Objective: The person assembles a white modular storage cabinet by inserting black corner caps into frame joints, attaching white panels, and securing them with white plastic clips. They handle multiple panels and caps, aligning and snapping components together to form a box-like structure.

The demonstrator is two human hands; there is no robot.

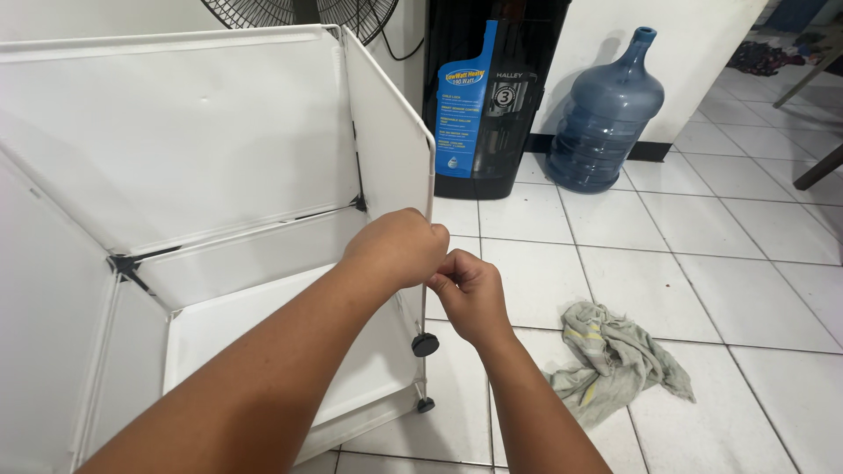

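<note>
We are closing both fists on the upright front edge of the white side panel (391, 114) at frame centre, left hand (399, 248) gripping just above right hand (470, 294), the edge running vertically down to two black connectors (425, 344).

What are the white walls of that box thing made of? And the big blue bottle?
The white panels look like thin matte plastic sheet in white wire frames, joined by black connectors. The blue bottle seems to be see-through glossy plastic: light shines through it.
</note>
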